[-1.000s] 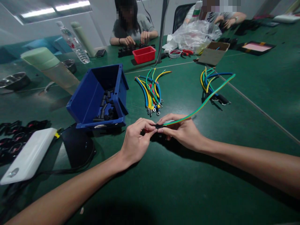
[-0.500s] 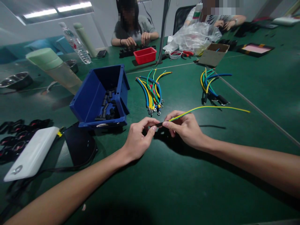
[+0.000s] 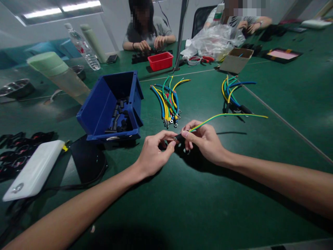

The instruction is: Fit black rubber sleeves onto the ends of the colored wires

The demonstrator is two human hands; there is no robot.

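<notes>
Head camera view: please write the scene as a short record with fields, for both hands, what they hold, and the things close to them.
left hand: fingertips pinch the black sleeve at the wire's end
right hand: holds the yellow-green wire near that end; the wire runs off to the right, above the table
behind the hands: loose wire bundle with ring terminals
left of the bundle: blue bin, tilted, black pieces inside
further right: second wire bundle

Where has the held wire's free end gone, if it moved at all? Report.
Yes. The wire swung nearer, from across the right bundle to its near side.
</notes>
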